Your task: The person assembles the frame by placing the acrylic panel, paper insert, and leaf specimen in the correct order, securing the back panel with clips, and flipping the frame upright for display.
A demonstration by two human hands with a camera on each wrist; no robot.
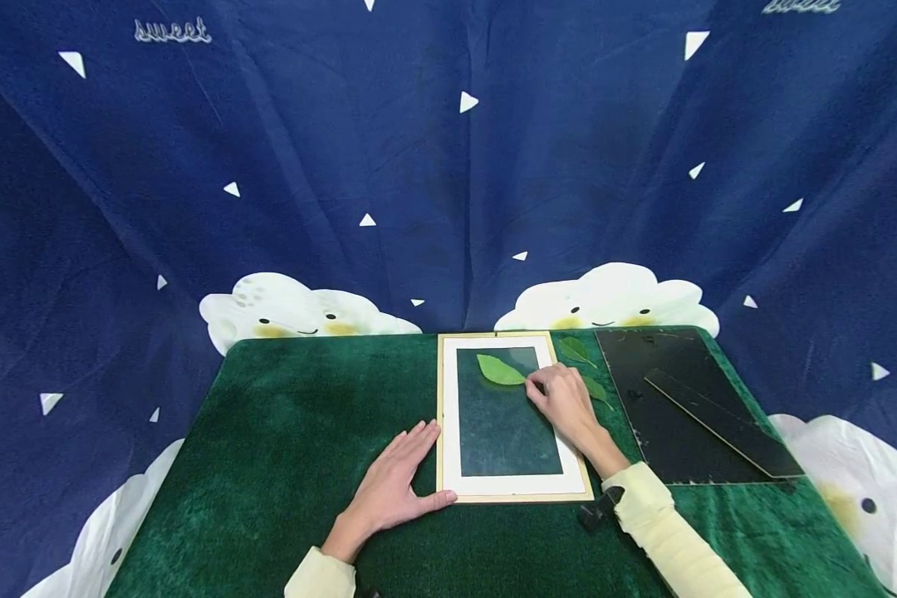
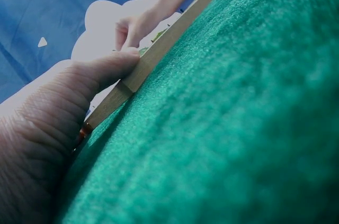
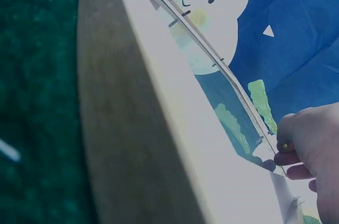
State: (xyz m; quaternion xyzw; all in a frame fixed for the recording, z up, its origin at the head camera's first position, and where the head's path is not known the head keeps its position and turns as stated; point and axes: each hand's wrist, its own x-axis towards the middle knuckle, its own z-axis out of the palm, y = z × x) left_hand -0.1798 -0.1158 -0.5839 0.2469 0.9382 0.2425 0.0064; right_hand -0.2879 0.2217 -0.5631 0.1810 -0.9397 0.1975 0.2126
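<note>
A light wood picture frame (image 1: 440, 399) with a white mat lies flat on the green cloth. Over the upper part of its glass (image 1: 504, 432) is a green leaf (image 1: 499, 371), pinched at its stem end by the fingers and thumb of my right hand (image 1: 564, 399). The right wrist view shows the leaf (image 3: 262, 105) raised above the glass, its reflection below. My left hand (image 1: 396, 482) rests at the frame's left side, fingers extended along the edge and thumb on the lower left corner. That thumb lies across the wooden rim in the left wrist view.
Two more leaves (image 1: 577, 350) lie just right of the frame, partly behind my right hand. Farther right is a black backing board (image 1: 643, 357) with a stand strip (image 1: 718, 423) slanting across it. A blue curtain (image 1: 419, 149) hangs behind the table.
</note>
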